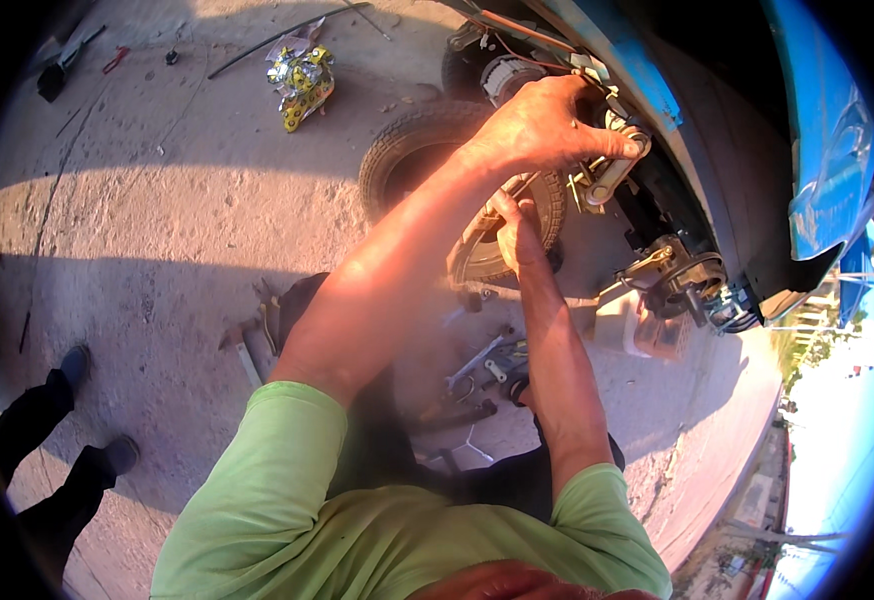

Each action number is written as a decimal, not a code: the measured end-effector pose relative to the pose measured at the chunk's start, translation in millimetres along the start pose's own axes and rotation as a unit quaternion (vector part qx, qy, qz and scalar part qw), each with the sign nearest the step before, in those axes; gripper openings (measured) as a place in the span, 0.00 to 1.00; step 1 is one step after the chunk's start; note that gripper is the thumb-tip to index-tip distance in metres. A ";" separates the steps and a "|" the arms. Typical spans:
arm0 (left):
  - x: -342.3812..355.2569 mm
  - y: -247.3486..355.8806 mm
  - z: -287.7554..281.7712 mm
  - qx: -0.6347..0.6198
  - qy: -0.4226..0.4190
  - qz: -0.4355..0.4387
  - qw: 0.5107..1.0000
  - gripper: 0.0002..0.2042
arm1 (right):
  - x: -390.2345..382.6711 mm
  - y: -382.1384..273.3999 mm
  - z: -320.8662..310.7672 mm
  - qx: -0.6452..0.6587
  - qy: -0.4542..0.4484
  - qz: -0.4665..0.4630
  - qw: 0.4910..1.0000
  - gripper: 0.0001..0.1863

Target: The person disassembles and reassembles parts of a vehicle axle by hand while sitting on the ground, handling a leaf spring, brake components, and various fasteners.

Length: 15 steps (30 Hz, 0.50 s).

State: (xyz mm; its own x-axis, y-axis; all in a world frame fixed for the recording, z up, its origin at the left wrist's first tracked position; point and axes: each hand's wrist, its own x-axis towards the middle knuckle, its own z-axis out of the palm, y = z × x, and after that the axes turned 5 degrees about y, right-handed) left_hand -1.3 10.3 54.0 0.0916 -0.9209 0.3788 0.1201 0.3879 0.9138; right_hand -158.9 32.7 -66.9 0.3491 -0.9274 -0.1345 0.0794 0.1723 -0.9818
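My left hand (542, 128) reaches up to the side of a blue vehicle (827, 190). Its thumb lies along a metal linkage arm (612, 178) with a round end, and its other fingers curl out of sight behind the part. Lower down, my right hand (520, 235) is closed, thumb and fingers round a long bar-like metal piece (479, 232) in front of a tyre. What kind of piece this is, I cannot tell. A second metal assembly (692, 270) hangs on the vehicle, to the right of my hands.
A tyre (382, 150) lies on the concrete beyond my arms. Several hand tools and metal parts (477, 365) lie between my legs, with a hammer (247, 355) at left. A yellow packet (304, 85) and a long rod (267, 42) are farther off. Another person's legs (32, 415) stand left.
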 end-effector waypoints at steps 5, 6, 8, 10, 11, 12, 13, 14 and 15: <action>-2.9 3.6 -5.9 -0.076 -0.020 0.003 0.997 0.33 | 3.8 -8.9 -8.1 0.122 -0.013 -0.100 0.987 0.32; -3.3 4.2 -6.3 -0.080 -0.024 -0.004 0.997 0.33 | 4.6 -14.2 -14.7 0.126 -0.044 -0.134 0.982 0.37; -4.1 5.3 -8.5 -0.088 -0.030 -0.018 0.996 0.31 | 8.1 -21.2 -23.6 0.133 -0.063 -0.135 0.980 0.42; -5.3 8.4 -9.4 -0.100 -0.034 -0.028 0.994 0.30 | 10.4 -26.3 -23.5 0.134 -0.064 -0.134 0.980 0.46; -5.8 9.8 -9.1 -0.106 -0.035 -0.033 0.993 0.30 | 10.0 -27.5 -23.5 0.155 -0.076 -0.124 0.977 0.47; -5.8 10.8 -9.4 -0.093 -0.031 -0.035 0.995 0.29 | 10.4 -32.0 -17.6 0.164 -0.082 -0.131 0.974 0.49; -5.8 11.0 -9.3 -0.079 -0.027 -0.039 0.996 0.29 | 9.0 -39.9 -7.8 0.173 -0.087 -0.137 0.972 0.51; -6.0 11.5 -9.4 -0.065 -0.023 -0.043 0.997 0.28 | 9.2 -50.1 2.6 0.169 -0.082 -0.159 0.969 0.53; -6.5 13.1 -9.1 -0.073 -0.026 -0.045 0.996 0.28 | 8.3 -56.8 9.9 0.166 -0.076 -0.183 0.966 0.55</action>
State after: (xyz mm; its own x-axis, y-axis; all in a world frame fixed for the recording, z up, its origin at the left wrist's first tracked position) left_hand 8.6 21.7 62.2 0.0237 -0.9513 0.3073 0.2677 0.3022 0.9149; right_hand -151.3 18.5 -10.9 0.3726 -0.8912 0.2587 0.5090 -0.0368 -0.8600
